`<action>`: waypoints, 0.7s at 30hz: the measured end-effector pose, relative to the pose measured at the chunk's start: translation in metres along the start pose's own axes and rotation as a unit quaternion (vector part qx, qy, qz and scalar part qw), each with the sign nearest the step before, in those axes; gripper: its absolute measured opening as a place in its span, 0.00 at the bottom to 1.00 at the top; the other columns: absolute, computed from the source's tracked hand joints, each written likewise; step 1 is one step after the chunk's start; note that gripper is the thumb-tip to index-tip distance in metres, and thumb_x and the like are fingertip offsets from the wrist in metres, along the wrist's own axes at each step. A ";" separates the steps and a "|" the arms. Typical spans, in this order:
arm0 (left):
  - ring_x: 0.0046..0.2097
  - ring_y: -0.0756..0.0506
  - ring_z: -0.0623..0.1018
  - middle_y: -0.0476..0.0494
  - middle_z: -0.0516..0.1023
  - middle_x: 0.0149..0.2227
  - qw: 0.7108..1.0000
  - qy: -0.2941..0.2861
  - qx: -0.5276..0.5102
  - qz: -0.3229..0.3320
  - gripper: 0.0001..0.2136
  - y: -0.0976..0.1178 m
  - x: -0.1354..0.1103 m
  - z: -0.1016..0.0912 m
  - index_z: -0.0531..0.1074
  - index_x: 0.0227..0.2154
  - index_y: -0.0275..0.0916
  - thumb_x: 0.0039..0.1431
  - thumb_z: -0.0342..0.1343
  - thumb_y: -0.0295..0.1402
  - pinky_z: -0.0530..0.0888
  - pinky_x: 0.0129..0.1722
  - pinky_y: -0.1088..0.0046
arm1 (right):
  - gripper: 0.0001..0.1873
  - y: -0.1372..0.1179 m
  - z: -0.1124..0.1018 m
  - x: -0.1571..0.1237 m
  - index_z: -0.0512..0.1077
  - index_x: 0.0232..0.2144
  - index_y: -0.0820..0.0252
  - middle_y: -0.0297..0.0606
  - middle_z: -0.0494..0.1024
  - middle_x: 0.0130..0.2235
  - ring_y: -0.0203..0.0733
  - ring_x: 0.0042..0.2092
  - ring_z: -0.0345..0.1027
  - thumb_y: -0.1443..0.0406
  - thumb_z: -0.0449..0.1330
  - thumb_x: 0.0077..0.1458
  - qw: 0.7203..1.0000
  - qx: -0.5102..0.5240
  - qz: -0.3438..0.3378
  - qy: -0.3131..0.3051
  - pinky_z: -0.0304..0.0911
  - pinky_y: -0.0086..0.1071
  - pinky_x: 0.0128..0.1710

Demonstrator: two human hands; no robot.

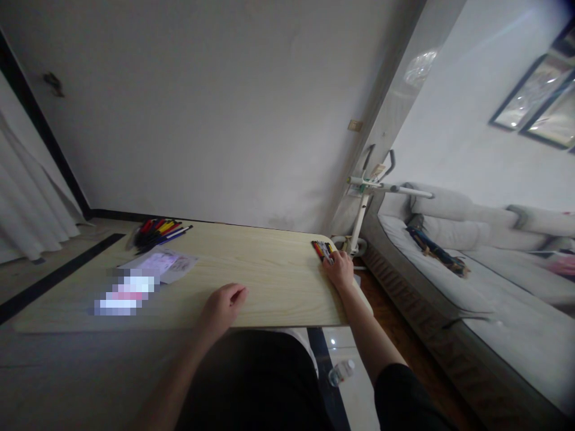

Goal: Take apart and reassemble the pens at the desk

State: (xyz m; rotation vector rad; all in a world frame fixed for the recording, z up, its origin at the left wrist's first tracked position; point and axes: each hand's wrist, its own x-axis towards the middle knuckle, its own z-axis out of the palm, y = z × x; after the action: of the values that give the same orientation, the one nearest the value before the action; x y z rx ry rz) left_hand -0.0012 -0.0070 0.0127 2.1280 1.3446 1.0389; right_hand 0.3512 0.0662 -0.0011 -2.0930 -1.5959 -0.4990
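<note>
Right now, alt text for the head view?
A person's right hand partly covers pens at the right end of a pale table; the curled left hand is by its near edge. A larger pen pile lies back left.

clothing [254, 383]: black, rounded outline | right sleeve [399, 395]: black, right of clothing, ending near elbow | right forearm [366, 329], right grip [340, 269]: bare | left grip [225, 301]: bare | left forearm [183, 368]: bare, left of clothing

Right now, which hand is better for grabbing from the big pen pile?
Probably the left hand: it's nearer the big pen pile, and no pen shows in it. The right hand is at the smaller pen group.
</note>
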 end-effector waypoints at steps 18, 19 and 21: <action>0.32 0.48 0.72 0.44 0.74 0.29 1.000 0.003 -0.012 0.003 0.11 -0.001 0.000 0.001 0.70 0.28 0.37 0.55 0.45 0.36 0.66 0.32 0.75 | 0.21 -0.002 0.009 0.007 0.62 0.43 0.63 0.47 0.64 0.43 0.47 0.44 0.58 0.57 0.52 0.49 0.997 0.007 0.022 -0.074 0.52 0.34 0.43; 0.32 0.48 0.72 0.44 0.74 0.29 1.000 0.003 -0.011 0.002 0.11 0.000 0.000 0.001 0.70 0.28 0.37 0.55 0.45 0.35 0.66 0.32 0.75 | 0.21 -0.003 0.009 0.007 0.62 0.43 0.63 0.47 0.64 0.42 0.47 0.44 0.58 0.57 0.53 0.48 0.997 0.008 0.020 -0.075 0.52 0.34 0.43; 0.31 0.48 0.72 0.44 0.74 0.29 1.000 0.005 -0.007 0.002 0.11 0.000 0.000 0.001 0.70 0.28 0.36 0.55 0.45 0.36 0.66 0.32 0.75 | 0.21 -0.003 0.008 0.006 0.62 0.43 0.64 0.47 0.64 0.42 0.47 0.44 0.58 0.58 0.53 0.48 0.997 0.007 0.020 -0.075 0.52 0.34 0.43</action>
State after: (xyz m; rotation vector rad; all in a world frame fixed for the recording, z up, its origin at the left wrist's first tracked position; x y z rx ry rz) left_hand -0.0005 -0.0067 0.0118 2.1186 1.3355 1.0593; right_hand 0.3499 0.0767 -0.0041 -2.1916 -1.6311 -0.3229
